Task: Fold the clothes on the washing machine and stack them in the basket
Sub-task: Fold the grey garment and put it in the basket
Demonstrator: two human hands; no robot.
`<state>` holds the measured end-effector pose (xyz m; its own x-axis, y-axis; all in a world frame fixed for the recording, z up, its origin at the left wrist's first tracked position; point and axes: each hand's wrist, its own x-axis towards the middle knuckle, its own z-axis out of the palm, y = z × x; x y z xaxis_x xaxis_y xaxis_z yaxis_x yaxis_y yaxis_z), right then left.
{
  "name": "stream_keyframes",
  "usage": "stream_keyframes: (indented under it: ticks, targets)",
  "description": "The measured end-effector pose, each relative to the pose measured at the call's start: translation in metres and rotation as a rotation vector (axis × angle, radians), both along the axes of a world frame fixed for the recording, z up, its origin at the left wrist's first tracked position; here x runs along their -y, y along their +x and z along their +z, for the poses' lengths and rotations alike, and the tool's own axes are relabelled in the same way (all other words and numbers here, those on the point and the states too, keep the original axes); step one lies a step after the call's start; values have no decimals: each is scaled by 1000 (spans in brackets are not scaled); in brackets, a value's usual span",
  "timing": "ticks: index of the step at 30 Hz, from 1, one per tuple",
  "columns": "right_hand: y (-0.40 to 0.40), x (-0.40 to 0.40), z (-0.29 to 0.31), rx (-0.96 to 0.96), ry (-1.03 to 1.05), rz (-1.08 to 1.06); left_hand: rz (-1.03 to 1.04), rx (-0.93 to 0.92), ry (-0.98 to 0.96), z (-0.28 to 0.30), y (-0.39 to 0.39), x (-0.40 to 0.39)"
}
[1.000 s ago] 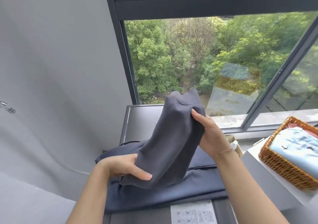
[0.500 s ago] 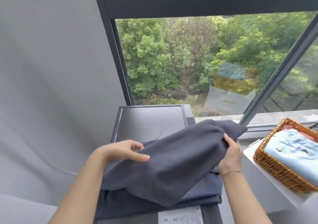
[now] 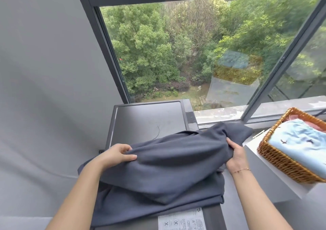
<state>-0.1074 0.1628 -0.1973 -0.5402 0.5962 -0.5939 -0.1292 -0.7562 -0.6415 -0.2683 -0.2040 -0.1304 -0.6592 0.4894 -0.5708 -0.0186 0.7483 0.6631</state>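
A dark grey garment (image 3: 169,169) lies spread across the front of the grey washing machine top (image 3: 148,118). My left hand (image 3: 118,153) pinches its left edge and my right hand (image 3: 235,154) grips its right end, which trails toward the window sill. Part of the garment is doubled over the layers beneath. A wicker basket (image 3: 280,161) stands to the right on a white ledge. It holds a folded light blue cloth (image 3: 299,143) with small dark bird marks and something pink under it.
A grey wall runs along the left. Behind the machine is a large window (image 3: 185,53) with a dark frame, trees outside. A white label (image 3: 181,221) sits at the machine's front edge. The white ledge (image 3: 275,180) carries the basket.
The garment, held upright a second ago, has been laid down flat and stretched sideways over the pile. My right hand moved down and to the right, my left hand moved up slightly.
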Motion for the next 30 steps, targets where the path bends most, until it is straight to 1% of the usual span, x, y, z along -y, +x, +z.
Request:
stream_keyframes:
  ticks: [1,2,5,6,7,8,9,10,11,12,13,14,15,16,17,18,19,20,23,27,30]
  targets:
    - [-2,-5,-2,-4,-14,-30,16,-48,-9,-3,-3,-2]
    - [-3,-15,-8,30,5,-58,32,-138,-33,-8,-5,-9]
    - [-7,-28,-37,158,5,-88,63,-545,-164,-27,1,-30]
    - [-6,-25,-44,239,31,-33,58,-654,-202,-38,8,-36]
    - [-4,-15,-38,330,21,17,53,-734,-234,-45,18,-41]
    - [-1,-5,-32,422,31,70,50,-796,-249,-54,28,-46]
    - [1,6,-28,470,65,71,28,-829,-242,-63,39,-52]
    - [2,18,-24,618,277,71,-7,-834,-232,-72,49,-56]
    - [3,29,-21,714,539,86,-63,-815,-242,-79,58,-59]
    - [3,41,-16,715,806,123,-113,-796,-275,-88,66,-61]
    - [-2,58,-7,626,1045,193,-148,-786,-313,-94,71,-62]
    - [-8,73,-6,509,1236,316,-161,-783,-331,-99,74,-61]
    - [-17,87,-3,418,1394,482,-164,-790,-336,-100,75,-61]
    - [-25,100,-6,404,1509,673,-166,-792,-336,-101,75,-60]
    - [-30,110,-14,466,1612,843,-165,-793,-337,-101,74,-60]
    - [-32,117,-21,586,1691,954,-163,-801,-332,-101,73,-60]
    - [-32,121,-28,709,1736,1010,-159,-802,-332,-101,72,-62]
    - [-31,125,-32,794,1755,1016,-152,-796,-342,-101,73,-62]
    - [-29,124,-34,946,1714,1017,-101,-774,-385,-101,75,-59]
    - [-18,112,-31,1065,1651,1024,-10,-747,-396,-102,78,-36]
    - [-9,109,-32,1087,1620,1000,32,-777,-383,-106,71,-14]
